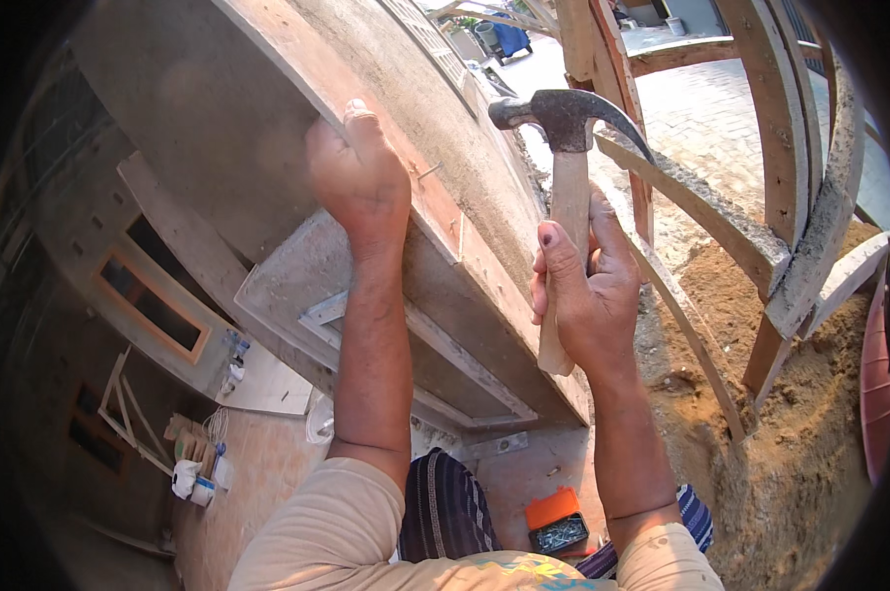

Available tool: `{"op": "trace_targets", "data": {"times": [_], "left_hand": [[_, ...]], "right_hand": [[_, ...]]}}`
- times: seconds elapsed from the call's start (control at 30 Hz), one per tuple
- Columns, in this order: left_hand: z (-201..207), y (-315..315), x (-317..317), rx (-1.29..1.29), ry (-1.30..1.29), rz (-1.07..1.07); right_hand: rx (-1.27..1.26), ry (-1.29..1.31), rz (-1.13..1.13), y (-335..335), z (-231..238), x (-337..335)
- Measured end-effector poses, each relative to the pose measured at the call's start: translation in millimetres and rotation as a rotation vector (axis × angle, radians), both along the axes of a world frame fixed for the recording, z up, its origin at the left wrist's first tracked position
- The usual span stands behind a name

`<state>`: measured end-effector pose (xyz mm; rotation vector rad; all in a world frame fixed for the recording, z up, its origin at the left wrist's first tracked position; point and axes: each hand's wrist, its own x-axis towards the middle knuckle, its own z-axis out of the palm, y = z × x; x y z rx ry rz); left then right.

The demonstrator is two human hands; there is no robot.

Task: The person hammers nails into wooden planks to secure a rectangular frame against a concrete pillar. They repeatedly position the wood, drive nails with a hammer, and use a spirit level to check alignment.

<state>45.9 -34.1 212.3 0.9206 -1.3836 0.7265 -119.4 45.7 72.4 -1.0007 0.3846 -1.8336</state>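
A claw hammer [569, 202] with a dark metal head and a pale wooden handle is held upright in my right hand [603, 281], fingers wrapped round the handle. Its claw points right. My left hand [361, 177] is closed on the edge of a long wooden board [443, 209], thumb along the edge and fingers curled on its left side. Just right of this hand, a nail [430, 170] sticks out of the board. The hammer head is apart from the nail. The board runs along a grey plastered wall block [420, 89].
Below, an orange-lidded box of nails [560, 532] lies open near my lap. Rough timber posts and braces [770, 128] stand at right above sand [711, 295]. Far below at left are a tiled floor [238, 473], a white bucket [201, 491] and a window [150, 303].
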Motion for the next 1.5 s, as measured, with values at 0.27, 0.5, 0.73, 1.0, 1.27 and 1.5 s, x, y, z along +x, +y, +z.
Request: {"op": "trace_targets", "data": {"times": [0.27, 0.5, 0.73, 1.0, 1.27, 1.5], "left_hand": [[1.0, 1.2, -5.0, 0.024, 0.059, -0.034], [0.4, 2.3, -2.5, 0.037, 0.064, -0.031], [0.2, 2.3, -5.6, 0.024, 0.077, -0.043], [3.5, 2.2, 0.8, 0.003, 0.063, 0.018], [0.3, 9.1, -5.7, 0.073, 0.103, -0.053], [-0.5, 8.5, -11.9, 0.073, 0.126, -0.071]], "right_hand": [[-0.091, 0.207, 0.040, -27.5, -15.4, 22.5], [-0.087, -0.256, -0.046, -11.6, -8.3, 5.3], [-0.083, 0.143, 0.106, -24.3, -15.7, 27.7], [-0.059, -0.273, -0.022, -4.9, -14.4, 35.6], [0.002, -0.064, 0.132, -3.8, -20.9, 35.4], [-0.003, 0.015, 0.216, -13.2, -21.4, 47.5]]}}
